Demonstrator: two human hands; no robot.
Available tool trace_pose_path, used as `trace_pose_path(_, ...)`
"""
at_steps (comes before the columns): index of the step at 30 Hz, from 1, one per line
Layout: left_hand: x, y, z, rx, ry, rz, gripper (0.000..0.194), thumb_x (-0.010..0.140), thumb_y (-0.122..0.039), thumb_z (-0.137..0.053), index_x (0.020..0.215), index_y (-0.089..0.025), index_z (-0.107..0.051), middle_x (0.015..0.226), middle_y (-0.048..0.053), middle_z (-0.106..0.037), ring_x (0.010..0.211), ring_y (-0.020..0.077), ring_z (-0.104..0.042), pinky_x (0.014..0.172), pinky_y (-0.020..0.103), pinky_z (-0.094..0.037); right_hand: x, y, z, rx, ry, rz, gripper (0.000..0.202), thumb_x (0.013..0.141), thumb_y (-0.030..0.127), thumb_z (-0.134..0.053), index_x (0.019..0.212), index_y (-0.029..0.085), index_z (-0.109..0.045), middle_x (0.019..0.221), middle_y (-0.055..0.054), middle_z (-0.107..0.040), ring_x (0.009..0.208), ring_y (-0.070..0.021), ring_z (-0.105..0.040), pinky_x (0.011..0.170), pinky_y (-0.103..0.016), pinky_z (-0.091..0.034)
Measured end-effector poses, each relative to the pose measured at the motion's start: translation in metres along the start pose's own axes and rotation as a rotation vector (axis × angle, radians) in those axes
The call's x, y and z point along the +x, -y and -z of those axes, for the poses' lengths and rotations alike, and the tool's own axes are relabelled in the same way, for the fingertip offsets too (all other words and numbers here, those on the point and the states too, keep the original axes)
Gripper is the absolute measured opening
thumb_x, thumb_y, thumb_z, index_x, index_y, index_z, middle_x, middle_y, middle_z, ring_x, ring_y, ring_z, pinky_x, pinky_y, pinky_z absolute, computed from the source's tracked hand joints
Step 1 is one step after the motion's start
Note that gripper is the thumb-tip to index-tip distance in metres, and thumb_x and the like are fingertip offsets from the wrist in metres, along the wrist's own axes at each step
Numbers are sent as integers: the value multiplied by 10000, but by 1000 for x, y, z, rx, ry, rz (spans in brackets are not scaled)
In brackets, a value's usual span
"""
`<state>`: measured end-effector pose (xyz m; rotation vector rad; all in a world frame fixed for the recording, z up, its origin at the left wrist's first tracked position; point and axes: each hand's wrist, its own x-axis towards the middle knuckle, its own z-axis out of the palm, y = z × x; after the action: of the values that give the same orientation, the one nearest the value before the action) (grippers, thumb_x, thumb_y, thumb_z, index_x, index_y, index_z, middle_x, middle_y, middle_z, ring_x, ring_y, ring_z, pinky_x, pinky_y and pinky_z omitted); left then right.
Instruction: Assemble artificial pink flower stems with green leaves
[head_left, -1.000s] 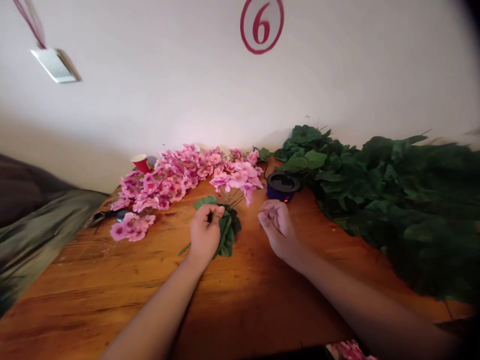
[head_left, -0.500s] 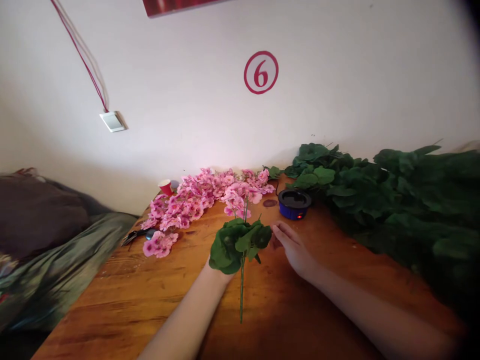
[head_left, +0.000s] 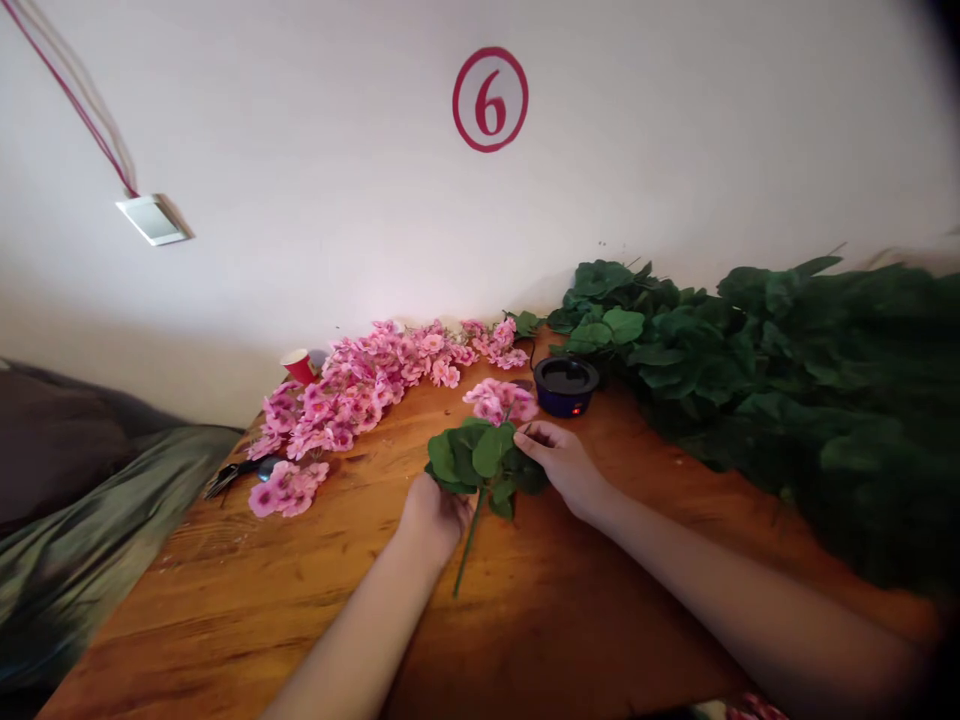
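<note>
An artificial flower stem (head_left: 489, 455) with round green leaves and a pink bloom on top is held above the table, its bare stalk pointing down toward me. My left hand (head_left: 437, 512) is closed on it from below, under the leaves, which partly hide the fingers. At the right side of the leaves, my right hand (head_left: 556, 458) pinches with thumb and forefinger near a leaf or thin stem tip; what exactly lies between them is too small to tell. Just beyond this hand stands a small dark blue pot (head_left: 566, 388) with a black rim and a red light.
Pink flower heads (head_left: 367, 385) lie heaped along the back left of the wooden table (head_left: 300, 600), with a separate pink cluster (head_left: 289, 488) nearer. A red paper cup (head_left: 300, 366) stands behind them. Green leaf stems (head_left: 750, 370) pile up on the right. Dark cloth (head_left: 90, 530) lies beyond the left edge.
The view has shifted slightly right and down. The flower stem has tilted, its bloom now close above the leaves. My right hand has come in against the leaves.
</note>
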<state>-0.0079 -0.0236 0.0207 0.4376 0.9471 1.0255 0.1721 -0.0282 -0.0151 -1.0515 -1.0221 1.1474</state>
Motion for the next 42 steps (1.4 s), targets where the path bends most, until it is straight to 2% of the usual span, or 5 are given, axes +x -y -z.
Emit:
trace_pose_path(5, -10, -15, 4, -15, -356, -407, 152, 879, -205, -532, 728, -192, -522, 629, -38, -476, 541, 81, -461, 533, 189, -416, 5, -2, 3, 4, 10, -35, 424, 693, 565, -770, 716, 184, -583, 668, 25, -553, 598, -120, -456, 578, -253, -344)
trace_pose_path(12, -29, -29, 2, 941, -75, -1207, 244, 880, -310, -618, 1114, -246, -640, 1211, 57, -637, 1183, 204, -564, 1102, 367, -391, -3, -4, -4, -78, 225, 7, 386, 763, 529, -718, 676, 191, -551, 649, 28, -508, 591, -118, -433, 581, -257, -341)
trace_pose_path(17, -12, -18, 5, 1193, 201, -928, 213, 898, -366, -602, 1000, -240, -740, 1019, 49, -739, 974, 213, -668, 926, 320, -485, -7, -4, -13, -230, 312, 102, 365, 795, 521, -665, 670, 189, -582, 668, 7, -549, 640, -141, -475, 623, -274, -385)
trace_pose_path(29, 18, -7, 17, 636, 95, -225, 360, 705, -492, -730, 751, -137, -694, 520, -7, -584, 404, 83, -452, 434, 207, -333, -13, -12, -13, -444, 248, 108, 258, 860, 415, -578, 745, 184, -582, 697, -6, -560, 650, -151, -497, 596, -270, -384)
trace_pose_path(42, 18, 6, 25, 1061, 205, -347, 243, 685, -392, -670, 691, -150, -658, 611, 2, -592, 564, 110, -467, 550, 230, -358, -13, -17, -15, -501, 224, 201, 219, 864, 349, -577, 709, 196, -552, 669, 5, -559, 639, -144, -494, 585, -258, -372)
